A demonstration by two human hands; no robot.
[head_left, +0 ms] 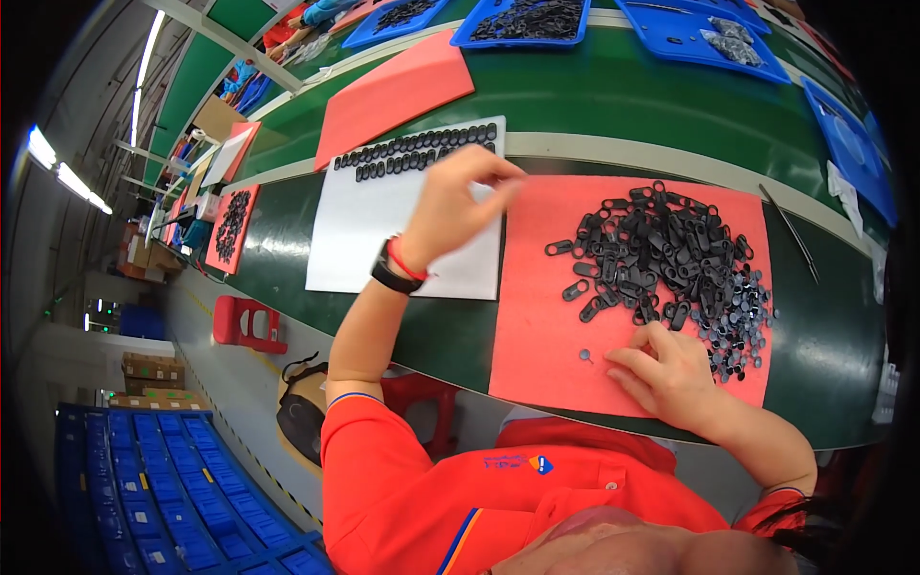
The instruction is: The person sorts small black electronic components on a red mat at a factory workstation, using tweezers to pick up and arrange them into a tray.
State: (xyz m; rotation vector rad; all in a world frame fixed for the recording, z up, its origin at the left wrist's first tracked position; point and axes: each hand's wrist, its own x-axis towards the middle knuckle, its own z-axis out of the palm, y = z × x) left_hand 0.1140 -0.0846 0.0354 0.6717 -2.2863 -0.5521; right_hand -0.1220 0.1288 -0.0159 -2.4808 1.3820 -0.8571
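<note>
My left hand (456,205) is raised over the right edge of a white board (402,235), wrist bent, thumb and forefinger curled together toward a red foam mat (541,287). Whatever lies between those fingertips is hidden. Rows of small black oval parts (412,149) line the board's far end. My right hand (671,374) hovers low at the mat's near side, fingers drawn together, with their contents too small to make out. A single grey disc (585,355) lies just left of its fingertips. Beyond it spreads a pile of black tabs with ring ends (661,249), next to many small grey discs (738,321).
Metal tweezers (792,235) lie on the green table right of the mat. Blue trays (522,24) of black parts stand on the far side, near another red sheet (393,96). A red stool (247,324) and blue bins (163,479) are at left.
</note>
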